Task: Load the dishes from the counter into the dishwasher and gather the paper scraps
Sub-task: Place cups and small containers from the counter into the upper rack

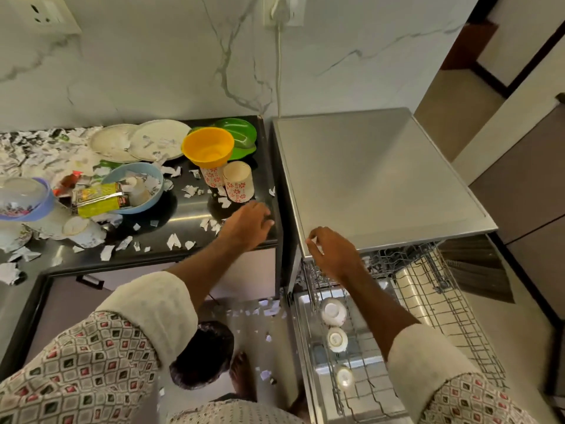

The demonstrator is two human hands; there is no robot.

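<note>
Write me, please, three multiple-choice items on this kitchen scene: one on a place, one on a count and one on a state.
1. Where is the yellow bowl?
A. on the floor
B. on the counter, beside the green plates
C. on a chair

2. How many white bowls sit in the dishwasher rack?
A. one
B. three
C. six

3. How does the dishwasher rack stand?
A. pulled out
B. pushed in behind a shut door
C. lifted onto the counter

Answers:
1 B: the bowl stands among the dishes at the counter's back right.
2 B: three bowls stand in a row along the rack.
3 A: the rack juts out in front of the dishwasher.
</note>
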